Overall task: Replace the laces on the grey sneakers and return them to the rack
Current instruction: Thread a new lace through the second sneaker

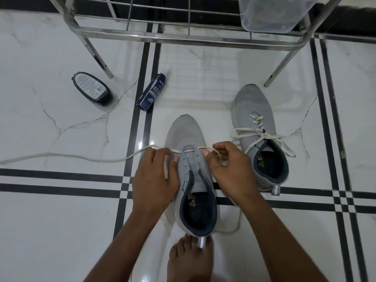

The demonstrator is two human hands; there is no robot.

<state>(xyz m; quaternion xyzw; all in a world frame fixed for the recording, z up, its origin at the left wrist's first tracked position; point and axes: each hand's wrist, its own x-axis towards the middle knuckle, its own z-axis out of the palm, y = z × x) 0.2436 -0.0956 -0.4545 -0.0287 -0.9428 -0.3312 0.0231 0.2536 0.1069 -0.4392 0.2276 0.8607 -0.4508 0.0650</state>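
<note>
A grey sneaker (188, 131) stands on the floor in front of me, toe pointing away, with a white lace (61, 156) threaded only through its front eyelets. My left hand (155, 176) rests on the shoe's left side and pinches the lace, whose long end trails off left across the tiles. My right hand (225, 165) pinches the other lace end at the shoe's right eyelets. A second grey sneaker (254, 106) sits to the right, fully laced with white laces (262, 135) loosely tied. The steel shoe rack (183, 37) stands just beyond.
A dark polish bottle (91, 88) and a blue sneaker cleaner can (152, 91) lie on the white tiled floor at left. A clear plastic box (270, 13) sits on the rack's lower shelf. My bare foot (189, 259) touches the near shoe's heel.
</note>
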